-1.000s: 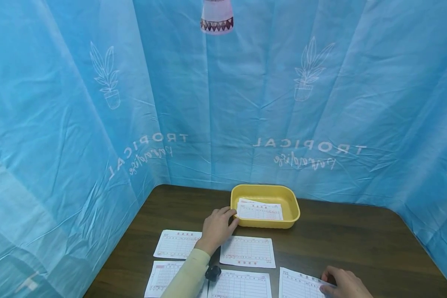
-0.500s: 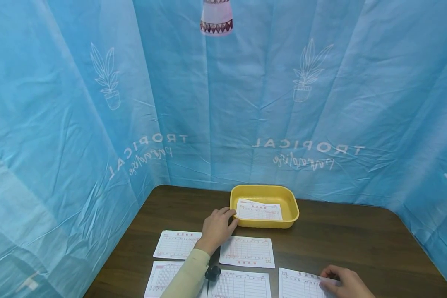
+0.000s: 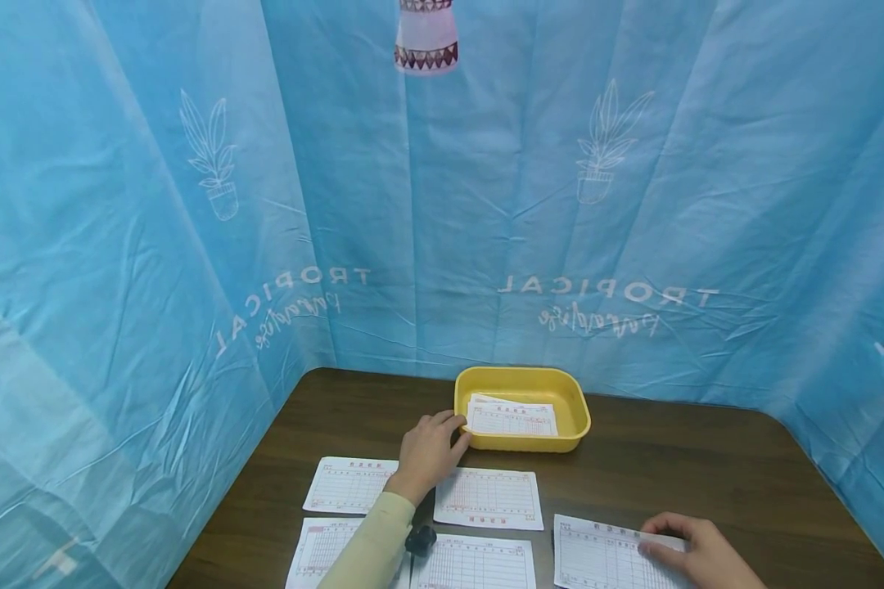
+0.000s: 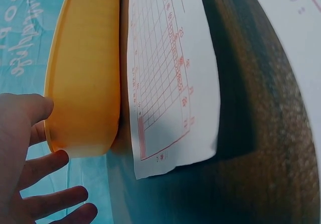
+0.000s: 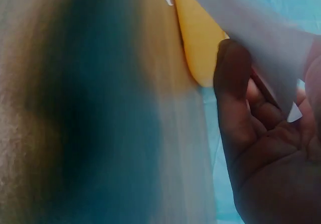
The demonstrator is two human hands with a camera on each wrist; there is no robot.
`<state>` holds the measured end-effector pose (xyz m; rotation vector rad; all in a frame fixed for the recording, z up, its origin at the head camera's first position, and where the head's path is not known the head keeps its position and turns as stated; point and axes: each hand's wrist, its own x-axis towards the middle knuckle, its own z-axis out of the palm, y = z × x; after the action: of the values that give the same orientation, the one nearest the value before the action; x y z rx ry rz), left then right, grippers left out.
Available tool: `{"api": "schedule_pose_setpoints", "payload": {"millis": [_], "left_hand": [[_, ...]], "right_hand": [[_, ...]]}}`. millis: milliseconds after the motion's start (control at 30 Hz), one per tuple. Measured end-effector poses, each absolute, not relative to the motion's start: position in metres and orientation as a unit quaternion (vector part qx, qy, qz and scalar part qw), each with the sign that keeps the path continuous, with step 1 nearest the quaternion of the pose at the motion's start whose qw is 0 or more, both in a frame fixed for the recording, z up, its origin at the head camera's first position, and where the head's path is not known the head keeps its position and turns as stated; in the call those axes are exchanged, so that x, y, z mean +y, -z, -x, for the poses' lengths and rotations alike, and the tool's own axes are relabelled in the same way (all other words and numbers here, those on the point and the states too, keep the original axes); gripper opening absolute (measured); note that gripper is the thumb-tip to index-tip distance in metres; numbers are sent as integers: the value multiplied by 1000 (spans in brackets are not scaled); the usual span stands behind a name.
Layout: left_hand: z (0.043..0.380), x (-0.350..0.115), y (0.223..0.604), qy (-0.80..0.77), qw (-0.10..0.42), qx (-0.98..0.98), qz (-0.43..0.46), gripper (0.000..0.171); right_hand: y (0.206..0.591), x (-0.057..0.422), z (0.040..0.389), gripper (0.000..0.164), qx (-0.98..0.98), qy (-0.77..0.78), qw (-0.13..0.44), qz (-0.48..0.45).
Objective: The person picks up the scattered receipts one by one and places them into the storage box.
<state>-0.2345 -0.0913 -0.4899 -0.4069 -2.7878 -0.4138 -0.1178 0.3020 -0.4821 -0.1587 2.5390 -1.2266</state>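
Note:
In the head view my left hand [image 3: 429, 454] is at the left end of a yellow plastic tray [image 3: 519, 443]. The left wrist view shows the thumb and a finger of this hand [image 4: 30, 158] pinching the tray's rim [image 4: 83, 68], other fingers spread. Printed paper forms [image 3: 511, 419] lie inside the tray. At the lower right, my right hand [image 3: 700, 552] pinches the right end of another paper form [image 3: 597, 552] between thumb and fingers. In the right wrist view that paper [image 5: 261, 33] hangs from the hand [image 5: 271, 163], raised and blurred.
Several more printed forms lie on the dark wooden table [image 3: 707, 466], among them one sheet [image 3: 489, 501] just in front of the tray and one [image 3: 346, 484] left of my forearm. A small black device [image 3: 421, 540] sits by my left wrist. Blue printed curtains [image 3: 457, 204] surround the table.
My right hand has lifted the form slightly and carried it a little up and to the right. The left hand stays at the tray's rim.

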Motion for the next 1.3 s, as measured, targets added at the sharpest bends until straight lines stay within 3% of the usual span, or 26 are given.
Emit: {"api": "schedule_pose_setpoints", "payload": {"millis": [233, 600, 833, 1300], "left_hand": [[235, -91, 490, 132, 142, -971, 140, 40], [234, -91, 492, 133, 145, -971, 138, 40], [236, -90, 493, 125, 145, -972, 135, 40], [235, -91, 494, 126, 153, -970, 140, 38]], "right_hand": [[473, 299, 119, 40, 884, 438, 160, -14], [460, 299, 122, 34, 900, 416, 132, 6], [456, 295, 124, 36, 918, 385, 97, -26], [449, 290, 131, 39, 910, 405, 85, -37]]}}
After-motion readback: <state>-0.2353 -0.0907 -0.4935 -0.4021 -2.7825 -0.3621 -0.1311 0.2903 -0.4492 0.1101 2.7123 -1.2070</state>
